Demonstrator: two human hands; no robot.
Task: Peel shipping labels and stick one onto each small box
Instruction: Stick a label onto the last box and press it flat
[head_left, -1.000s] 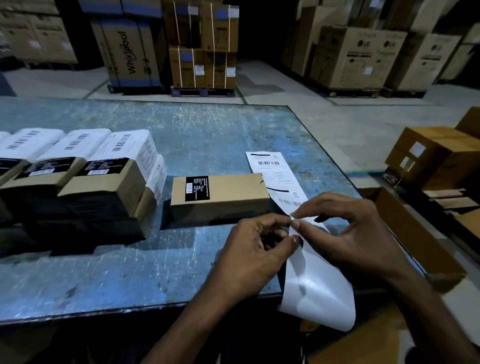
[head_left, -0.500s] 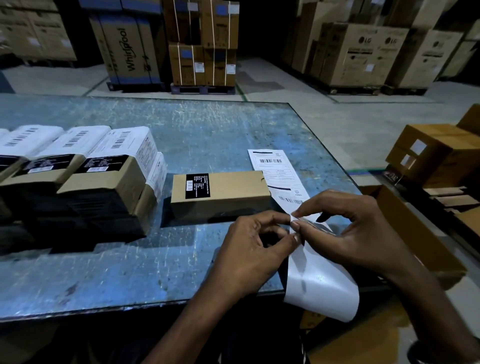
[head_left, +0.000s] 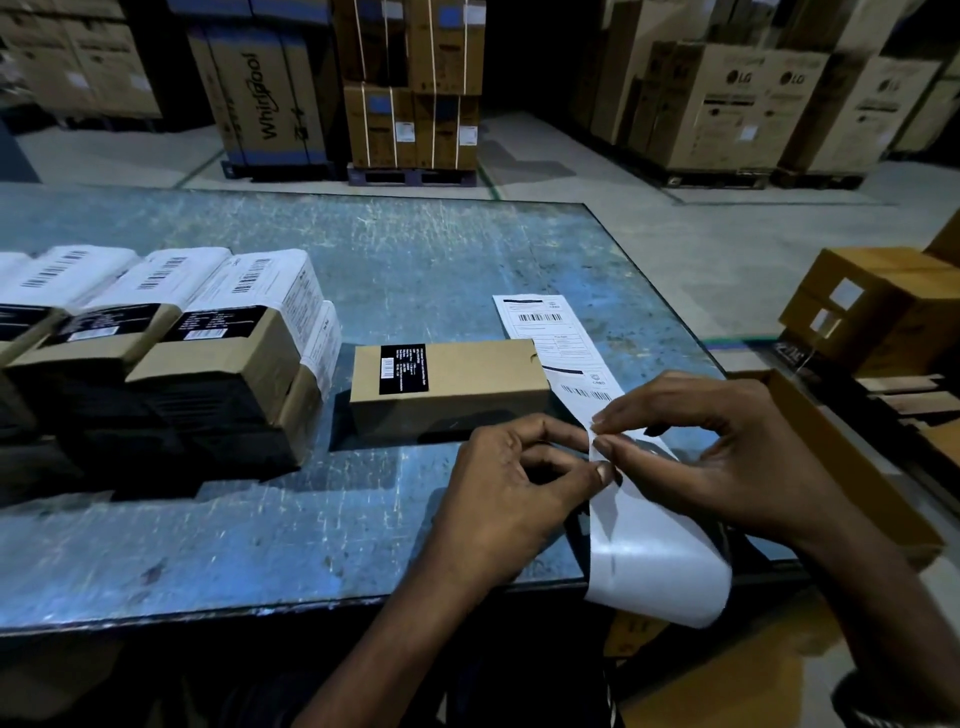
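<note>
Both hands meet at the near right of the scratched blue table (head_left: 415, 260): the left hand (head_left: 511, 488) and the right hand (head_left: 727, 457) each pinch the edge of the label strip (head_left: 649, 551), whose printed end lies flat on the table while its blank end curls over the near edge. From left to right the table carries a row of labelled boxes (head_left: 218, 353) stacked at the left, then one small box (head_left: 457, 384) with a black sticker lying just beside the strip. Behind, on the concrete floor (head_left: 701, 234), stand a Whirlpool carton (head_left: 265, 98), strapped cartons on a pallet (head_left: 415, 104) and LG cartons (head_left: 737, 98).
</note>
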